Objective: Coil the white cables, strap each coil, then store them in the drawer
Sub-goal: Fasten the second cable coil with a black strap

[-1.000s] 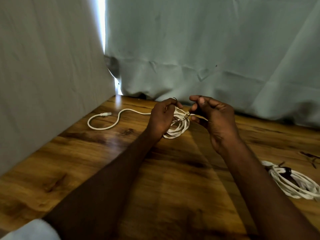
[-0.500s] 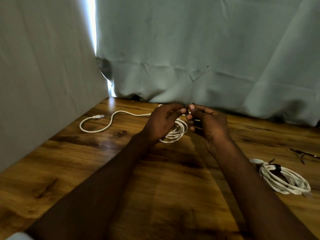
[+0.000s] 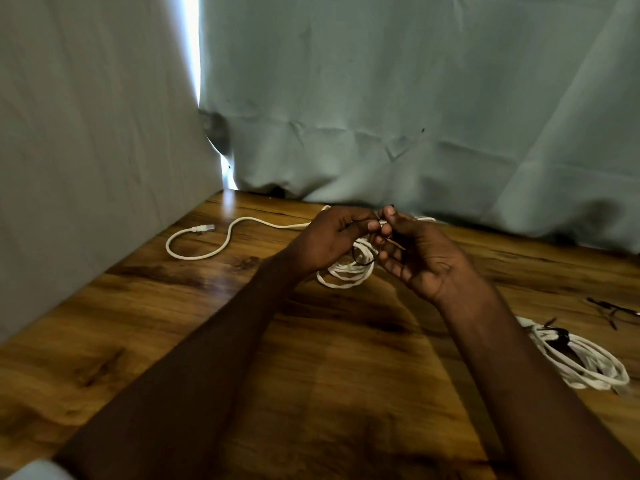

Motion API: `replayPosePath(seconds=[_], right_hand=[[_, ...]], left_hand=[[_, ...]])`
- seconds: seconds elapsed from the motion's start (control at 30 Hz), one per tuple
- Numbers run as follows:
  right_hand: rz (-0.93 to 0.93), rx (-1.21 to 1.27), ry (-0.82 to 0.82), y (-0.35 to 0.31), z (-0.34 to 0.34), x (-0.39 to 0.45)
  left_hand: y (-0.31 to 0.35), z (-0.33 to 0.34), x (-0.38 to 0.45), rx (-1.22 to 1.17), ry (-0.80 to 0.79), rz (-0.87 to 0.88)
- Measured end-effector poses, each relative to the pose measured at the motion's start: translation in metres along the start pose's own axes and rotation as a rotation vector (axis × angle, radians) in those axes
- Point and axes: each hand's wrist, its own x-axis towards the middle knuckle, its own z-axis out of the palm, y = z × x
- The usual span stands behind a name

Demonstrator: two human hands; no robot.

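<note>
Pinching thin black tie (image 3: 363, 259) between both hands above coil (image 3: 346, 271) on tabletop (image 3: 346, 358). Left hand (image 3: 332, 237) closed on tie and coil top; right hand (image 3: 415, 251) fingertips grip tie. Loose cable end (image 3: 204, 228) trails left. Strapped coil (image 3: 581, 358) lies far right, spare ties (image 3: 613, 310) behind it.

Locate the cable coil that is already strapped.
In the head view, the strapped coil lies on the wooden table at the far right, just outside the right forearm, with spare black ties behind it.
</note>
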Motion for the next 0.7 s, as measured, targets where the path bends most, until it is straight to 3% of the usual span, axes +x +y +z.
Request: replayPosePath(seconds=[0.23, 0.43, 0.7], right_hand=[[-0.082, 0.082, 0.229, 0.013, 0.004, 0.007], [-0.489, -0.099, 0.476, 0.013, 0.005, 0.013], [-0.242, 0.011, 0.403, 0.011, 0.013, 0.002]], left_hand=[[-0.008, 0.003, 0.001, 0.204, 0.149, -0.008], [0.003, 0.008, -0.007, 0.515, 0.355, -0.063], [0.002, 0.022, -0.003, 0.307, 0.363, -0.037]])
